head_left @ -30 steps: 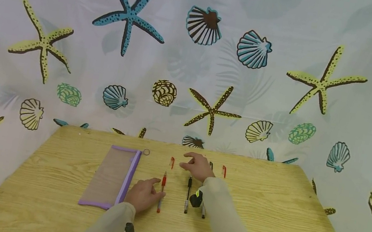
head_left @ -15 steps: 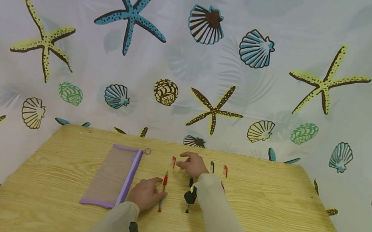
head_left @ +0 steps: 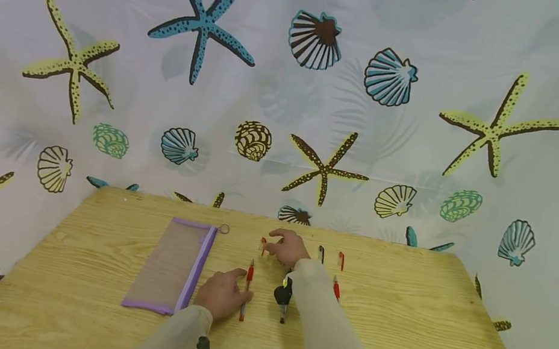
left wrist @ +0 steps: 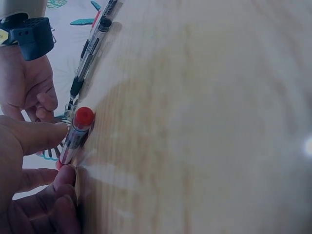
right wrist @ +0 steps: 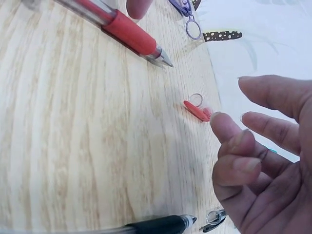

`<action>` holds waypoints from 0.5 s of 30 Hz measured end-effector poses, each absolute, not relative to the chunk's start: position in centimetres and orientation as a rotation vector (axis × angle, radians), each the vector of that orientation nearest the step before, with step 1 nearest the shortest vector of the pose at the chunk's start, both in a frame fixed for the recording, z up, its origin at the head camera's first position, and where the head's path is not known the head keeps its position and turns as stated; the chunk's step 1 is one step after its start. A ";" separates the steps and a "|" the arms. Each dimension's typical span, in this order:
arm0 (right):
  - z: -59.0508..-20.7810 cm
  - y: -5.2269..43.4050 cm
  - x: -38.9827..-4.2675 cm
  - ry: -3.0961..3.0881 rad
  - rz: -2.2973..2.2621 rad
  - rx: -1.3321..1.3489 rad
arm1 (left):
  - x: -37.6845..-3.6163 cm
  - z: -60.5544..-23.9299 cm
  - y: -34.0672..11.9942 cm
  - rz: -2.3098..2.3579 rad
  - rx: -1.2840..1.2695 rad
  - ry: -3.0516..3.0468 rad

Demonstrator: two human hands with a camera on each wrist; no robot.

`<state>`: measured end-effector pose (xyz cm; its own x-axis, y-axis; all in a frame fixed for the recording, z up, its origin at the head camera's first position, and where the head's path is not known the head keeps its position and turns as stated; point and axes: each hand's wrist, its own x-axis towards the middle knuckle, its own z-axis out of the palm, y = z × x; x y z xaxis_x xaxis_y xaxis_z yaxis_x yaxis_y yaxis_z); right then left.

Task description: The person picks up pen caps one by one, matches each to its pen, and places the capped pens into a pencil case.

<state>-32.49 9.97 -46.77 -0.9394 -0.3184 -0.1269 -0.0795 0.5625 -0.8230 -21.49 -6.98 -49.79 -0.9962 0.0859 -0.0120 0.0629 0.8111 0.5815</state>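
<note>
My left hand (head_left: pixel 221 293) pinches an uncapped red gel pen (head_left: pixel 249 276) on the wooden table, its thumb across the barrel and a finger beside the red grip. In the left wrist view the pen's red end (left wrist: pixel 84 116) points toward the camera. My right hand (head_left: pixel 288 248) hovers with loosely bent fingers, holding nothing. One fingertip comes right at a small red pen cap (right wrist: pixel 197 111) in the right wrist view. Below that hand lies an uncapped black pen (right wrist: pixel 156 225), with a black cap (right wrist: pixel 214 222) beyond its tip.
A purple-edged mesh zip pouch (head_left: pixel 168 267) lies left of the hands. Another black cap (head_left: pixel 321 254) and red cap (head_left: pixel 341 261) lie to the right. An uncapped red pen (head_left: pixel 336 287) is partly hidden by the right sleeve (head_left: pixel 326 328). A patterned curtain (head_left: pixel 271 88) stands behind the table.
My right hand has shifted left toward the leftmost red cap, uncovering the right-hand red pen's tip while its sleeve now covers a black pen. The left hand stays at its red pen.
</note>
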 end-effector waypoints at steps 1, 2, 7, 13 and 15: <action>-46.7 9.9 -32.6 2.538 -1.315 -0.330 | -21.5 -49.8 -6.9 0.932 0.116 2.958; -46.7 9.9 -32.6 2.541 -1.308 -0.329 | -21.5 -49.8 -6.9 0.919 0.115 2.965; -47.0 9.6 -32.8 2.540 -1.281 -0.309 | -21.4 -49.9 -6.8 0.892 0.109 2.981; -47.2 9.2 -32.9 2.529 -1.279 -0.272 | -21.5 -49.9 -6.7 0.870 0.115 3.009; -47.3 9.1 -32.9 2.532 -1.279 -0.271 | -21.5 -49.9 -6.7 0.860 0.109 3.013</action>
<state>-32.89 9.08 -47.31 -0.9400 -0.2947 -0.1719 -0.0364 0.5878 -0.8082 -21.49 -6.73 -49.91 -0.9976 0.0685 0.0133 0.0652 0.8470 0.5276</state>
